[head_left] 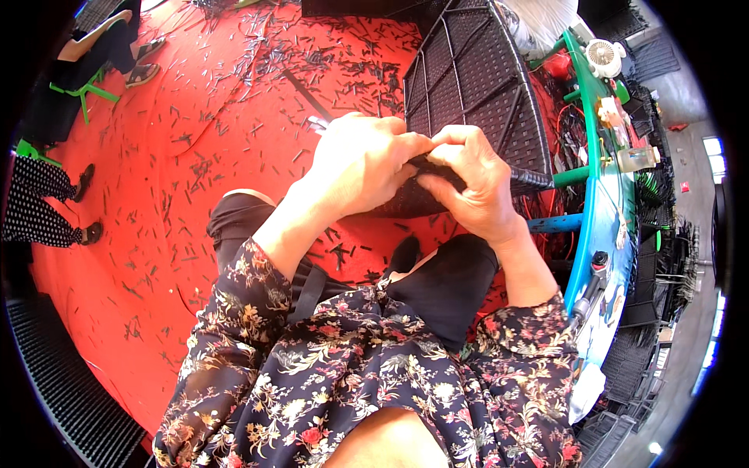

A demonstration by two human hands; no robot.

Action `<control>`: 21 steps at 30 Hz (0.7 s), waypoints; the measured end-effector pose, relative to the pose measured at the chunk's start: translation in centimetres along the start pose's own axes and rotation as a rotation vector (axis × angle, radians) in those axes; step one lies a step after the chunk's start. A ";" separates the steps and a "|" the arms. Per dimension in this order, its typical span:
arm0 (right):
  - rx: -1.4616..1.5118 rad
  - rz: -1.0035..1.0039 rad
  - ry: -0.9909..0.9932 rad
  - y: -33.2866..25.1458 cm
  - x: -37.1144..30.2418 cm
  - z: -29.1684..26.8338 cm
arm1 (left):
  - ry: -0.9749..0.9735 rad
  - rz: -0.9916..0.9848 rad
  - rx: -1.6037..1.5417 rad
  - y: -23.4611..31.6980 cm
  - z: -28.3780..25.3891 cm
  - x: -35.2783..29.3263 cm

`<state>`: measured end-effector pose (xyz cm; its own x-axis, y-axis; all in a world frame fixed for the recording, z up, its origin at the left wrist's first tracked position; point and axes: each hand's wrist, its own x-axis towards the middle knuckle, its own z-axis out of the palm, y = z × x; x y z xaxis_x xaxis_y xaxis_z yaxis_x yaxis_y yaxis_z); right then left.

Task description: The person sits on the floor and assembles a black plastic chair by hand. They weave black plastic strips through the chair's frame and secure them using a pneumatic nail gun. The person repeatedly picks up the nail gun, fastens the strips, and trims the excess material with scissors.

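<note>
A black woven panel piece (480, 74), like a part of wicker furniture with dark frame bars, stands tilted in front of me. My left hand (359, 164) is closed at its near corner, fingertips pinched on dark strip material. A flat black strip (308, 93) stretches up and left from behind this hand, beside a small pale object (317, 123) I cannot make out. Touching the left fingertips, my right hand (476, 183) pinches the dark woven edge between thumb and bent fingers. What lies exactly between the fingertips is mostly hidden.
Short black strip offcuts litter the red floor (156, 195). At right stands a green and blue table (601, 226) with a small fan (605, 56), a clear container (638, 159) and a hand tool (597, 277). Two people's legs (47, 199) show at left.
</note>
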<state>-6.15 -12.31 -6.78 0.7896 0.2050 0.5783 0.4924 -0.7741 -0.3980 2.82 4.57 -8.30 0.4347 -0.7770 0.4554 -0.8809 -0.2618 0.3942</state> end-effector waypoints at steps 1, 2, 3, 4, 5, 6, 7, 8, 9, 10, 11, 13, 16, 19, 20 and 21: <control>-0.044 0.016 0.017 0.3 -0.3 0.5 | -0.006 -0.005 0.009 -0.2 0.1 0.1; -0.067 -0.029 0.038 0.3 -0.1 0.6 | 0.003 -0.003 0.006 -0.4 0.1 0.1; -0.090 -0.073 0.059 0.3 0.2 0.6 | 0.012 -0.001 0.002 -0.5 0.2 0.2; -0.114 -0.118 0.080 0.3 0.3 0.5 | 0.021 0.002 -0.001 -0.6 0.2 0.2; -0.042 -0.122 0.145 0.2 0.3 0.5 | 0.023 0.004 0.000 -0.7 0.2 0.3; 0.030 -0.125 0.210 0.0 0.3 0.4 | 0.025 0.007 0.001 -0.8 0.3 0.4; 0.134 -0.084 0.257 -0.2 0.1 0.3 | 0.027 0.009 0.002 -0.9 0.2 0.4; 0.250 -0.029 0.281 -0.5 -0.4 0.6 | 0.018 0.002 -0.004 -0.8 0.2 0.4; 0.367 0.027 0.304 -0.9 -0.8 1.2 | 0.009 -0.006 -0.009 -0.7 0.1 0.5; 0.484 0.082 0.326 -1.4 -1.0 1.7 | -0.001 -0.013 -0.014 -0.6 0.1 0.5; 0.504 0.113 0.330 -1.9 -1.1 2.0 | 0.002 -0.016 0.005 -0.7 0.2 0.4; 0.464 0.136 0.305 -2.5 -0.9 2.0 | 0.008 -0.022 0.044 -0.9 0.3 0.3; 0.384 0.149 0.335 -2.2 -0.1 1.7 | -0.051 -0.070 0.109 -0.2 0.2 0.6; 0.369 0.214 0.301 -1.2 1.8 1.3 | -0.010 -0.102 0.111 0.6 0.2 0.4; 0.346 0.306 0.253 -0.9 2.9 1.0 | 0.000 -0.122 0.107 0.8 0.1 0.3; 0.336 0.335 0.216 -0.2 3.8 1.1 | 0.013 -0.144 0.103 1.1 -0.1 0.3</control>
<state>-2.82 -10.74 -5.25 0.8480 -0.1769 0.4996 0.3439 -0.5336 -0.7727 2.02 4.09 -7.69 0.5592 -0.7200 0.4109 -0.8239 -0.4276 0.3720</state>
